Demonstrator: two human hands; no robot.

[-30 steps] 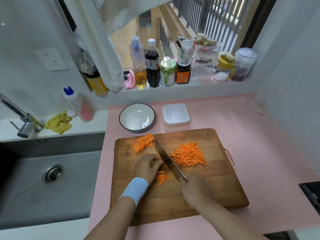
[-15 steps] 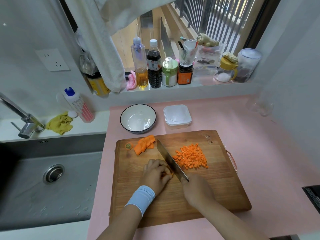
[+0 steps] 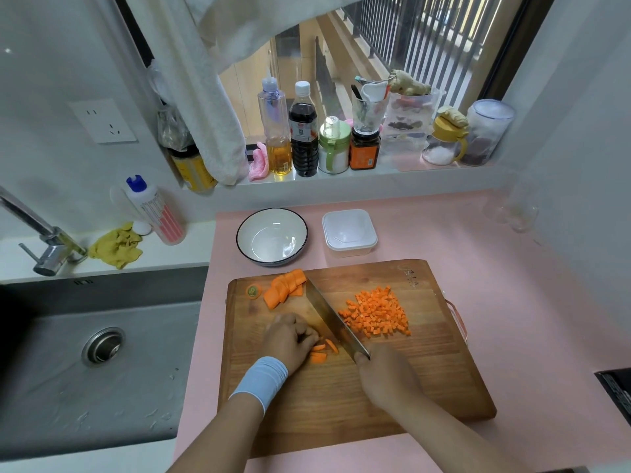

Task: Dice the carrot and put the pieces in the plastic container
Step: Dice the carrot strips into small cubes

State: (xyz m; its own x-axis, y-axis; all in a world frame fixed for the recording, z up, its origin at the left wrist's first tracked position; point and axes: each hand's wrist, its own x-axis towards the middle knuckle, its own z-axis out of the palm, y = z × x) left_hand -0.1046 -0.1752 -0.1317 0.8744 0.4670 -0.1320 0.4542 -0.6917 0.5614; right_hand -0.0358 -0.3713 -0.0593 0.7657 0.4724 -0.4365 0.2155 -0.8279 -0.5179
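Pink counter [image 3: 478,285] beside a steel sink [image 3: 102,387]: on a wooden board [image 3: 341,404], the left hand [image 3: 290,337], fingers curled, pins down carrot strips [image 3: 321,353] just left of the knife [image 3: 327,315] blade, while the right hand [image 3: 386,373] grips the handle. Dice [image 3: 375,312] lie heaped right of the blade; uncut slices [image 3: 285,288] sit at the board's far left. Behind the board, 1 white container [image 3: 349,232] stands beside a bowl [image 3: 272,237], well apart from both hands.

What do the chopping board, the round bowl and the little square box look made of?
Chopping board: wood, matte, with visible grain stripes. Round bowl: probably glazed ceramic, glossy white with a dark rim and reflections. Square box: likely translucent plastic, milky and dull.
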